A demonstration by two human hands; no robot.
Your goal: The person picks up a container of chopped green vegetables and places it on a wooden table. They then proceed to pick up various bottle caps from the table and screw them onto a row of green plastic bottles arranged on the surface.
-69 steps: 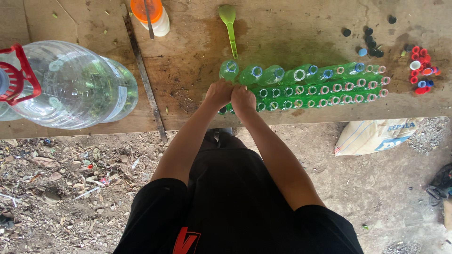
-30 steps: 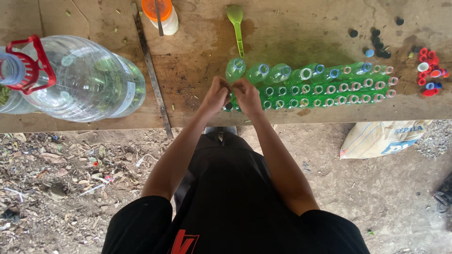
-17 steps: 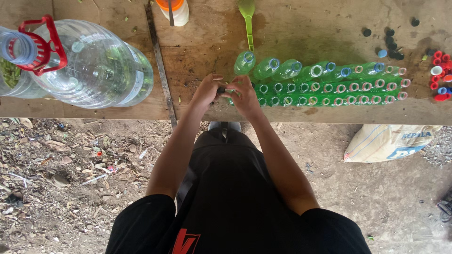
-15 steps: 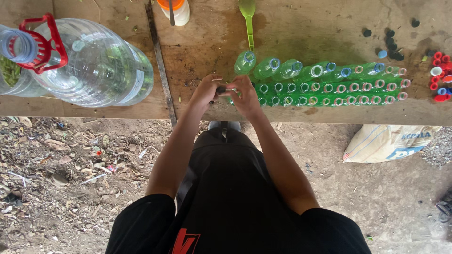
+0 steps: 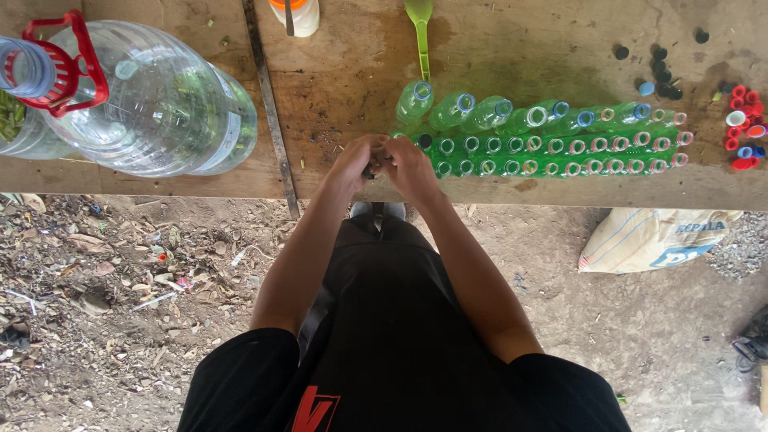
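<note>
Green bottles being handled at the near end of the rows, most left uncapped.

Both hands, left [image 5: 358, 162] and right [image 5: 410, 166], were closed together on a small dark object [image 5: 370, 170] at the wooden table's [image 5: 344, 80] front edge; what it was could not be told. The green bottles [image 5: 552, 144] stood mostly open-necked, and loose caps [image 5: 742, 128] lay unused at the far end, so most work was judged undone.
</note>
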